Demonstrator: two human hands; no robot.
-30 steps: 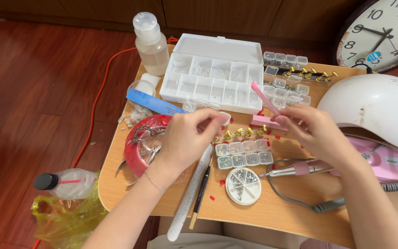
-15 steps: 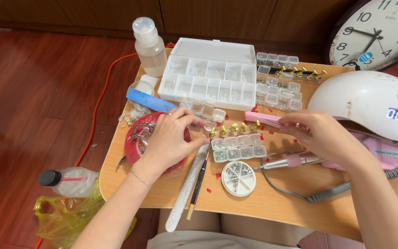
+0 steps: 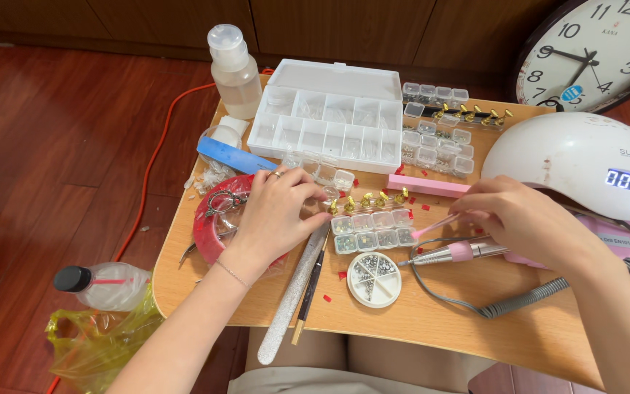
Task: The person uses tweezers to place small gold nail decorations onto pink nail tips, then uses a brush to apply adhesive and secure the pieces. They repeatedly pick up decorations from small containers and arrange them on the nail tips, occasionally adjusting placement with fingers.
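**Pink stick lowered to the gem boxes**

Right hand (image 3: 526, 222) has dropped from mid-air and now pinches the pink stick (image 3: 437, 224), tip at the clear gem boxes (image 3: 372, 230) (pickup looks underway). Left hand (image 3: 275, 215) has shifted slightly, fingers curled, pinching something tiny beside the boxes; can't tell what.

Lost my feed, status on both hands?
Left hand pinching something small, too small to tell. Right hand holds pink stick over bead boxes. Nail drill lies beside them.
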